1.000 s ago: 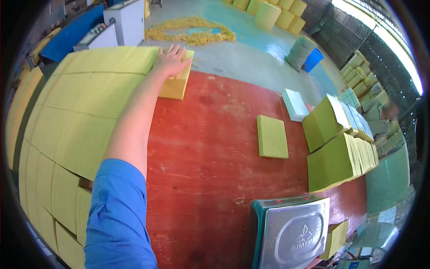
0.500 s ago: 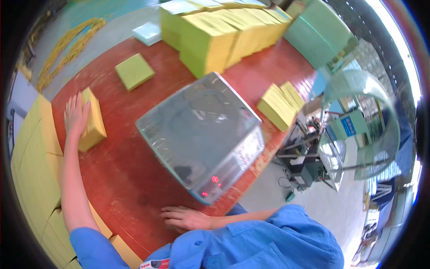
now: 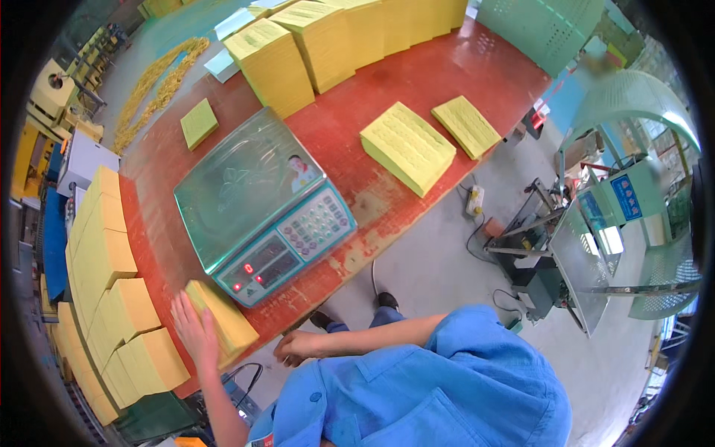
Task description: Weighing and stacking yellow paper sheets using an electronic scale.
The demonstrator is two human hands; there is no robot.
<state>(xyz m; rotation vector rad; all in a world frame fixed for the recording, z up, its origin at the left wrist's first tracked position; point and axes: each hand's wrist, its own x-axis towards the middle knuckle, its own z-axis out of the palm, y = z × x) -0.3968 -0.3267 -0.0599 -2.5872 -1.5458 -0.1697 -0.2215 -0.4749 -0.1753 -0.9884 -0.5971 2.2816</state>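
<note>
My left hand (image 3: 196,333) lies with straight fingers along the left side of a yellow paper block (image 3: 227,320). That block stands near the table's front edge, close by the display corner of a digital scale (image 3: 238,190). Nothing rests on the scale's metal plate, and red digits glow on its panel. My right hand (image 3: 299,347) is just off the table's edge, right of the block, its fingers loosely curled with nothing seen in them.
Tall yellow paper stacks (image 3: 279,63) line the table's far side. More yellow blocks (image 3: 112,261) stand along the left. A thick paper stack (image 3: 410,145) and a thinner one (image 3: 467,127) lie right of the scale. A green perforated chair (image 3: 633,104) stands on the right.
The yellow block under my left hand has moved toward me, to the table's front edge beside the scale. My right hand has left the tabletop and curled. The view has turned.
</note>
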